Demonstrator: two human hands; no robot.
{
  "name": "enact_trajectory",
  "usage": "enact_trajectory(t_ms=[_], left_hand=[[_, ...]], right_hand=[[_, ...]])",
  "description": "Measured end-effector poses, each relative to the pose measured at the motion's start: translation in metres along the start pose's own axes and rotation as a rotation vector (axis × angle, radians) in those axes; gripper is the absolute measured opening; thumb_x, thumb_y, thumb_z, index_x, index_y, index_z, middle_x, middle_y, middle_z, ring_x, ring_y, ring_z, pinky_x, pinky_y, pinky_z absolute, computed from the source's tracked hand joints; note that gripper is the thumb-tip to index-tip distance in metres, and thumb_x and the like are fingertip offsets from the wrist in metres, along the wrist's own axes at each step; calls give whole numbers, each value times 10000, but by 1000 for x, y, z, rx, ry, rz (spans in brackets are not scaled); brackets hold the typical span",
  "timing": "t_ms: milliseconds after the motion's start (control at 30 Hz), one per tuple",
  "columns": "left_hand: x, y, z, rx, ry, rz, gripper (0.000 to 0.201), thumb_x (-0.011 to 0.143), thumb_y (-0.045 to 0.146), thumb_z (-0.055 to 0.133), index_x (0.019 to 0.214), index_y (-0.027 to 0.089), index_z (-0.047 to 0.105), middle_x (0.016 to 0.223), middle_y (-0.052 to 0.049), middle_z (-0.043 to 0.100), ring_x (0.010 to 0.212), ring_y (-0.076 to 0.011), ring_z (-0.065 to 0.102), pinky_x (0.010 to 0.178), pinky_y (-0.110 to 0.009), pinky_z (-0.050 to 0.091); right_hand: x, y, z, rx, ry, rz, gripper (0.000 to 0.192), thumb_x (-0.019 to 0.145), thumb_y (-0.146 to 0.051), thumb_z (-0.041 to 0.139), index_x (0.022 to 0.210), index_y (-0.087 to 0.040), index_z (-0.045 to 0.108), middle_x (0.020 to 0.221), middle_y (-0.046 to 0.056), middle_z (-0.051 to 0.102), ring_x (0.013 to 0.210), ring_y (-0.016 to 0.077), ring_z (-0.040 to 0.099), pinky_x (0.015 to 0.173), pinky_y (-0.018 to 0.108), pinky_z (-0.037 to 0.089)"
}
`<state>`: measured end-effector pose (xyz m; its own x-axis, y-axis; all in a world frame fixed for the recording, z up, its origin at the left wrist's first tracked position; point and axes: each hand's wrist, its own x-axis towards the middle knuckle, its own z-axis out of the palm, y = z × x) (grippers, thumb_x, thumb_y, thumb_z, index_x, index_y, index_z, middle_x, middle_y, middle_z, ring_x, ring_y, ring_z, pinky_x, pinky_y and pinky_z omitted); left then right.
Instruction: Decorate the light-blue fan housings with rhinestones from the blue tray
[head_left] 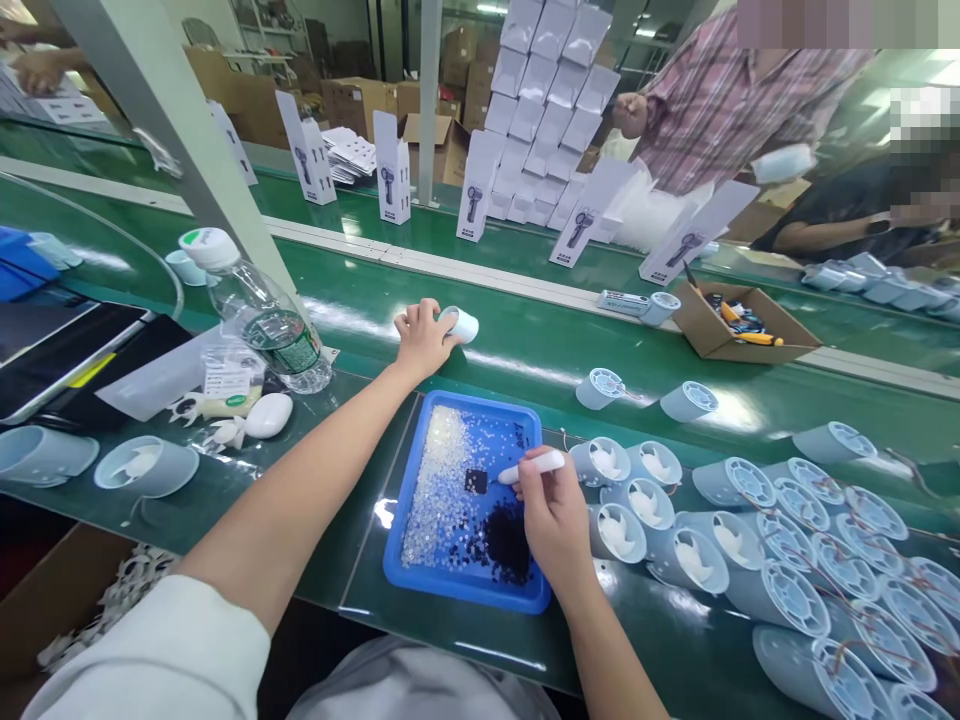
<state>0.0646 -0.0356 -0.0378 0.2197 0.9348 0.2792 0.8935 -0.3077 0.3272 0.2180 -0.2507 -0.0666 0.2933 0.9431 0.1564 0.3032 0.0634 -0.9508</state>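
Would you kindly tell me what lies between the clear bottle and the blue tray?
In the head view, the left forearm crosses between bottle and tray.

blue tray (465, 594); white tool (552, 461); pale-blue cup (464, 325); pink plaid shirt (697, 100)

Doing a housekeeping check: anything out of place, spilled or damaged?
Two minor oddities. In the blue tray, black pieces stray from their heap among the clear pieces, so the two look partly mixed. A plastic bottle stands beside small white parts, seemingly out of place. No obvious damage.
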Motion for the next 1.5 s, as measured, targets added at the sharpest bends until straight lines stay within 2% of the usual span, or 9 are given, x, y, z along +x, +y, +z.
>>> enact_trajectory(t_ms=[133,267,333,433,500,600,767,1067,1500], left_hand=[[5,10,-10,-257,167,-33,178,818,343,617,890,181,623,1189,-131,447,1145,-290,396,971,-428,320],[-1,23,-46,-650,319,-31,155,792,254,645,752,177,517,1055,-87,474,1020,-210,473,934,-357,403],[-14,29,-71,-930,326,-72,163,811,251,628,748,182,494,992,-62,494,937,-179,515,871,-336,451],[-47,33,-107,-1318,240,-143,165,834,288,615,772,183,505,896,-42,535,892,-176,561,801,-334,494],[-73,32,-126,-1458,220,-193,172,819,280,638,759,178,513,894,-46,561,926,-194,579,789,-334,512],[-108,24,-139,-1565,225,-272,133,814,257,642,766,176,549,966,-66,600,992,-223,585,786,-344,532],[-148,6,-137,-1666,277,-423,88,823,224,618,746,188,595,927,-44,631,948,-188,605,762,-303,552],[-188,-18,-125,-1700,358,-736,91,767,234,700,841,182,689,915,-11,689,863,-135,635,736,-210,570],[-197,-20,-123,-1737,373,-775,52,761,194,694,774,180,645,837,-6,682,812,-128,661,723,-200,574]], right_hand=[[-1,2,0,-12,-1,-10,215,933,-412,487,946,-200,519,792,20,610,680,161,589,653,304,484],[-1,1,1,0,10,-18,206,935,-408,486,939,-204,513,792,17,623,679,156,586,655,300,485],[-1,1,1,-6,5,-26,201,936,-403,485,938,-204,510,792,17,623,683,155,589,661,301,487],[0,0,2,-42,-1,-48,189,939,-389,474,931,-204,511,779,13,615,666,155,586,648,301,480],[1,-2,1,-117,-6,-91,173,931,-373,480,902,-206,517,755,9,608,652,158,577,634,299,466],[2,-6,0,-242,-46,-180,145,911,-347,502,864,-211,524,748,12,601,672,169,572,627,295,450],[-6,-7,-4,-167,-39,-212,137,934,-339,477,920,-211,525,785,12,590,656,153,557,625,292,460],[-19,-5,-6,-150,-207,-265,116,943,-297,467,888,-217,530,818,17,592,730,158,576,663,286,465],[-19,-9,-5,-272,-275,-323,87,924,-288,498,875,-221,522,784,15,597,662,154,568,601,276,456]])
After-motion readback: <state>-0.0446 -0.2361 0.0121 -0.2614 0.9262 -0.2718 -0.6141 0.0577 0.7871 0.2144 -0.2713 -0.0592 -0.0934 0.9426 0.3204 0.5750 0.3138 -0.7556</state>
